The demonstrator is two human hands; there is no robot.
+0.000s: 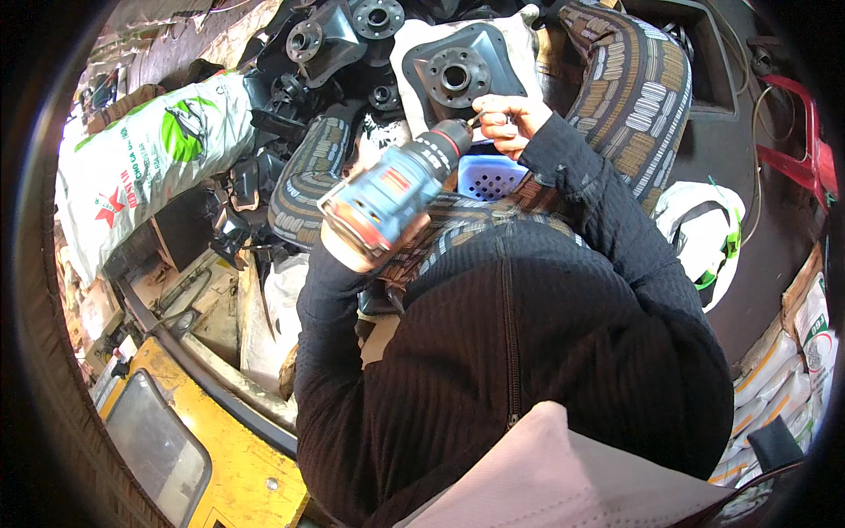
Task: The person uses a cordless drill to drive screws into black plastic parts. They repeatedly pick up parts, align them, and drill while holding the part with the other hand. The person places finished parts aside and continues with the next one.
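Observation:
A cordless drill [387,195] with a blue-grey body and black chuck is gripped in my left hand [346,250], its nose tilted up to the right. My right hand [512,123] is closed in a pinch beside the chuck's tip; the fingertips mostly hide what small, thin thing is between them. Just beyond both hands lies a black square plate with a round hub [458,77], holes around its centre. It rests on a white sack [525,28]. Under my right wrist sits a blue perforated plastic basket [489,179], partly covered by my arm.
More black hub parts [327,40] are heaped at the far left. A white and green sack [163,154] lies left of them. A yellow machine panel [238,466] stands at lower left. At right are a red frame [801,145], a white bag [701,224] and stacked sacks [766,387].

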